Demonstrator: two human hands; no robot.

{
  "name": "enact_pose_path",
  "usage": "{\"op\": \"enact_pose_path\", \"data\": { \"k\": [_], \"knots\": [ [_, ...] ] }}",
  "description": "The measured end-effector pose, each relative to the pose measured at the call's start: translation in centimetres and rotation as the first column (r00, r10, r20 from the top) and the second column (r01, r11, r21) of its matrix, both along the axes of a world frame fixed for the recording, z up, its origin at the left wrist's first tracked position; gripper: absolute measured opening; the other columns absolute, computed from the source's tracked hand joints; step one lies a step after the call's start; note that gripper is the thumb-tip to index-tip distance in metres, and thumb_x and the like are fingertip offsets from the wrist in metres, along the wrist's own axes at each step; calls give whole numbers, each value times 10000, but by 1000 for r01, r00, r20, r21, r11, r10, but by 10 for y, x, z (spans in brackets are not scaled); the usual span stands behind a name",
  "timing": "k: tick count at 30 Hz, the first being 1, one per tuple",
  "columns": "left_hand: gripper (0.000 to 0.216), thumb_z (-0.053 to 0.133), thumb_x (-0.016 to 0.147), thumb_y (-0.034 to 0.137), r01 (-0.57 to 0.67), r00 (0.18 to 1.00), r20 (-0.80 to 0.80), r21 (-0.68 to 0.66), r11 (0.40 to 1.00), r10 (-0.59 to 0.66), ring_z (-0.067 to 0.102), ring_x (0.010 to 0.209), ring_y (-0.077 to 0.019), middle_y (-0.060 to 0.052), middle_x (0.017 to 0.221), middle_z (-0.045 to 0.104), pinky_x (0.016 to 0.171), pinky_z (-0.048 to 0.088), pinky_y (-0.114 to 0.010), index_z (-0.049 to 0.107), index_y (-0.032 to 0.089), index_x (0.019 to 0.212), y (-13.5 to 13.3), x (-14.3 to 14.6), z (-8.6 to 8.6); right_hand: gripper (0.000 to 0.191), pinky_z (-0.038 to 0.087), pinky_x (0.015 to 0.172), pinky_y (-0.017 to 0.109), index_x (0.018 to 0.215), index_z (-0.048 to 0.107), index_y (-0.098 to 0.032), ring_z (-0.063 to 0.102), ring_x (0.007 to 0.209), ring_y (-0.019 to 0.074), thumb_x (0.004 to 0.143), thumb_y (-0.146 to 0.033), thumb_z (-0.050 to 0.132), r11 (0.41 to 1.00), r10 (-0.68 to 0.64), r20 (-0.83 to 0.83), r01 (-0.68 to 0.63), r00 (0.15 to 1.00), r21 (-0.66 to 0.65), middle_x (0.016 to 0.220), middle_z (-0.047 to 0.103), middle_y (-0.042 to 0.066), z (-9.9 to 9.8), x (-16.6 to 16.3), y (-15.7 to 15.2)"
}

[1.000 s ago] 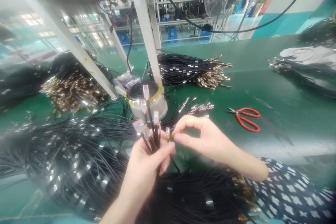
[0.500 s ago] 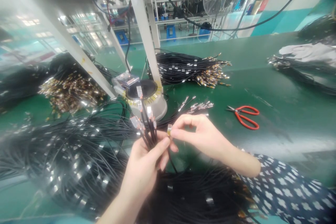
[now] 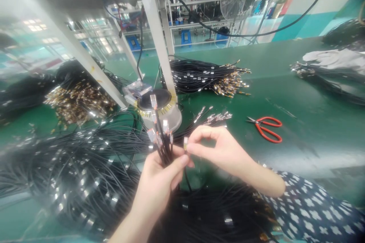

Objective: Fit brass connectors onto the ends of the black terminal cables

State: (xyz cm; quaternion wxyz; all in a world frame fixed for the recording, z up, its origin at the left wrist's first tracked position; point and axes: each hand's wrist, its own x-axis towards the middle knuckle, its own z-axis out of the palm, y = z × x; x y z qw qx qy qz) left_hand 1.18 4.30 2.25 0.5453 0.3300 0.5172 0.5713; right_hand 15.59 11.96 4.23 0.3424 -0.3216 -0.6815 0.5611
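Observation:
My left hand is closed around several black cables, whose metal connector ends point upward. In front of it, my right hand pinches a small connector end with a bit of yellow on it, between thumb and forefinger. The cable below that connector runs down past my left fingertips. Behind the hands stands a round dispenser with a black top and short yellow strips around its rim. More black cables lie heaped beneath my hands.
Red-handled scissors lie on the green table at the right. A cable bundle rests behind the dispenser, another bundle at the left. White frame posts rise from the table. Loose cables spread across the left.
Both hands stay close together, with the right still pinching the connector. The whole view has shifted slightly, so things sit a little lower; the held cable ends moved slightly right.

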Motion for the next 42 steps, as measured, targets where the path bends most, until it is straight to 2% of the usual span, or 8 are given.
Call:
{"op": "enact_pose_path", "data": {
  "k": [4,8,12,16,24,31,35,42],
  "knots": [
    [153,721,788,236,97,995,31,9,995,-97,308,355,4,-59,596,690,396,141,-191,668,113,712,-2,-4,0,120,514,636,290,719,641,-157,622,558,130,784,-232,708,937,206,-207,-254,956,-240,656,639,-14,-4,0,6],
    [169,739,771,257,187,975,125,-17,982,-184,290,356,4,-63,592,690,405,118,-196,657,117,722,-1,-8,-2,171,530,650,298,746,632,-147,635,577,121,809,-289,703,886,312,-317,-395,895,-243,809,645,17,-10,2,13],
    [164,752,763,258,177,976,132,-22,984,-173,295,357,12,-86,690,718,402,131,-194,666,119,765,1,-7,0,228,503,750,278,808,663,-138,625,755,135,883,-350,622,932,329,-172,-349,928,-100,836,647,34,-10,8,25],
    [190,761,751,235,126,986,107,14,992,-126,348,388,10,-72,833,696,409,185,-188,687,136,895,4,-4,0,180,485,757,281,837,687,-158,613,814,153,902,-294,590,983,112,21,-114,993,146,865,676,40,0,14,31],
    [321,790,730,287,83,990,113,4,997,-83,314,372,-25,107,478,419,395,220,-180,620,155,969,5,-2,-8,206,456,865,341,881,727,-191,596,936,198,733,-317,795,849,-151,149,51,977,526,942,657,37,14,2,7],
    [257,761,750,353,58,995,83,21,998,-60,416,354,-46,30,561,575,358,280,-181,652,139,843,3,1,-3,63,469,807,272,745,694,-152,622,828,138,805,-132,696,938,14,48,-29,999,346,841,663,17,8,-5,10],
    [221,738,774,347,-106,994,2,78,991,106,648,596,-159,-61,749,712,532,526,-257,735,134,834,1,1,-6,97,489,776,264,811,710,-124,627,819,143,851,-144,624,978,127,47,-133,991,159,867,659,44,7,1,16],
    [199,813,693,324,-340,940,11,101,935,341,638,681,-148,-43,727,719,623,527,-224,757,147,766,0,-12,1,106,464,815,310,784,684,-139,618,853,180,843,-214,636,969,222,161,-236,962,74,871,671,47,11,14,24]
  ]
}}
